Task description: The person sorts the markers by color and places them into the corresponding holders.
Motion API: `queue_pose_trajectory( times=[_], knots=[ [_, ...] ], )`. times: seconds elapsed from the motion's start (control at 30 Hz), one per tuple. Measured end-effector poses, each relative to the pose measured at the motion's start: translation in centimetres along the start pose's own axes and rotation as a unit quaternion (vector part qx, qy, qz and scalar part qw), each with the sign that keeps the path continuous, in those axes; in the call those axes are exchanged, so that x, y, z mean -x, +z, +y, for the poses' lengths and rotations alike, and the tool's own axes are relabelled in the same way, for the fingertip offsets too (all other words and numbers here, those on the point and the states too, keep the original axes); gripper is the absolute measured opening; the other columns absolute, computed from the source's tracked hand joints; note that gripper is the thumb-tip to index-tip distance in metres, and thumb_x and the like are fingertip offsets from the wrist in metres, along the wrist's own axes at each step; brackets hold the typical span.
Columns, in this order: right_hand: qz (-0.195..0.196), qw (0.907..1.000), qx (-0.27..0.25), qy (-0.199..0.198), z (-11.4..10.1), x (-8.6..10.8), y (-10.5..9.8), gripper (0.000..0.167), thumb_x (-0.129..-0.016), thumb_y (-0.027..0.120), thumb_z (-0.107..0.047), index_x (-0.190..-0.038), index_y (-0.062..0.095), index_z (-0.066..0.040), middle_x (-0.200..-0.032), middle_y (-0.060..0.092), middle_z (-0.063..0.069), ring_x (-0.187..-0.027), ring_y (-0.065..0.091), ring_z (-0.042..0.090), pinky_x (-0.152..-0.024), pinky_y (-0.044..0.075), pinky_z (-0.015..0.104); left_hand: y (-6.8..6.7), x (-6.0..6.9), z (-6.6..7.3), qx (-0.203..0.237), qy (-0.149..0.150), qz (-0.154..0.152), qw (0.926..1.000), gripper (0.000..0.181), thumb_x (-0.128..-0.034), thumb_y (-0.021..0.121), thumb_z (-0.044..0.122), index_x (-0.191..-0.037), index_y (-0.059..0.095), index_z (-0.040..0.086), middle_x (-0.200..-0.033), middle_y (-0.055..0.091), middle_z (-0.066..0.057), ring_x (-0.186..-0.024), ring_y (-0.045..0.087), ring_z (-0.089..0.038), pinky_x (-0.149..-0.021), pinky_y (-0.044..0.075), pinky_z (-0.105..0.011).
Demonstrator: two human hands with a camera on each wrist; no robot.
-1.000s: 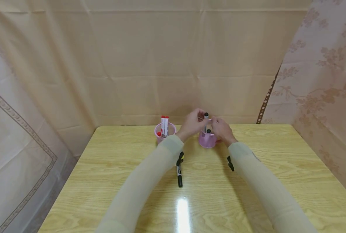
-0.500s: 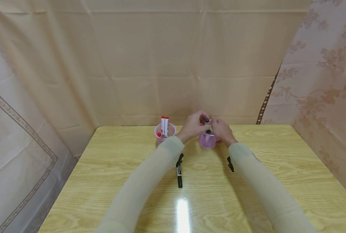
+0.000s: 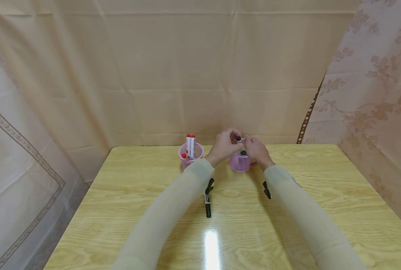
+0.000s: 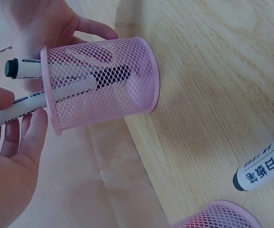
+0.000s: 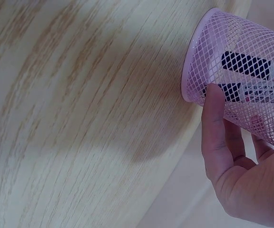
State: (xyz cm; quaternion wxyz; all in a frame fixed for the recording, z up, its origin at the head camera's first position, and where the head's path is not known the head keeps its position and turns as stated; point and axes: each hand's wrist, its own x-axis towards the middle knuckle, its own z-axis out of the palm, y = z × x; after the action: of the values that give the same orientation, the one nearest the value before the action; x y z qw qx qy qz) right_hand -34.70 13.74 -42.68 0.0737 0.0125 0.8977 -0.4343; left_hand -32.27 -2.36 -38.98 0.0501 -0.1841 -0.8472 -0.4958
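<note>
My left hand (image 3: 224,147) pinches the upper end of a black whiteboard marker (image 4: 20,108) that stands partly inside a pink mesh pen cup (image 4: 103,85). A second black whiteboard marker (image 4: 30,70) is in the same cup, its end above the rim. On the cup's right side my right hand (image 3: 257,152) holds the mesh, fingers curved along the wall in the right wrist view. Through the mesh (image 5: 251,76) the black lower ends of both markers show. Another black whiteboard marker (image 3: 208,208) lies on the table, partly hidden by the left wrist strap.
To the left stands another pink mesh cup (image 3: 181,155) with red whiteboard markers (image 3: 190,146); my left sleeve (image 3: 173,195) covers part of it. Both cups are near the back edge of the wooden table (image 3: 136,187), before a beige curtain (image 3: 153,75).
My left hand has moved slightly down, and its marker has sunk deeper into the right-hand cup. The right hand stays on that cup; the other marker's top has shifted slightly right.
</note>
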Motion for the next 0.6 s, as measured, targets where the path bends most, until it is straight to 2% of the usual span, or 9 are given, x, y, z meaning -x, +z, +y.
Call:
queue_pose_trajectory(
  times=[0.27,0.43,0.6],
  knots=[
    [0.0,1.0,-0.002,-0.003,0.06,-0.15,0.02,0.07,-0.106,0.015,-0.051,-0.152,0.041,-0.005,-0.15,0.041,0.026,-0.118,0.051,0.048,-0.066,0.061,0.048,-0.33,0.1,-0.47,-0.008,0.017,-0.004,0.9998,0.028,-0.0866,0.079,0.007,-0.109,0.063,0.002,-0.093,0.065,-0.003,-0.085,0.062,-0.015,-0.075,0.053,-0.02],
    [-0.009,0.9999,-0.003,0.004,0.08,-0.25,0.0,0.072,-0.105,0.013,-0.052,-0.157,0.034,-0.006,-0.156,0.035,0.025,-0.122,0.049,0.048,-0.067,0.061,0.048,-0.39,0.11,-0.56,-0.048,0.038,-0.024,0.9978,0.025,-0.0855,0.079,0.003,-0.106,0.065,0.001,-0.09,0.065,-0.004,-0.081,0.061,-0.014,-0.07,0.052,-0.018],
    [-0.01,0.9999,-0.002,0.011,0.02,-0.3,0.04,0.071,-0.105,0.013,-0.051,-0.157,0.033,-0.006,-0.156,0.036,0.025,-0.121,0.049,0.048,-0.068,0.061,0.049,-0.52,0.12,-0.56,-0.087,0.06,-0.03,0.994,0.024,-0.0854,0.077,0.0,-0.107,0.065,-0.001,-0.09,0.065,-0.005,-0.08,0.06,-0.013,-0.07,0.051,-0.017]
  ],
)
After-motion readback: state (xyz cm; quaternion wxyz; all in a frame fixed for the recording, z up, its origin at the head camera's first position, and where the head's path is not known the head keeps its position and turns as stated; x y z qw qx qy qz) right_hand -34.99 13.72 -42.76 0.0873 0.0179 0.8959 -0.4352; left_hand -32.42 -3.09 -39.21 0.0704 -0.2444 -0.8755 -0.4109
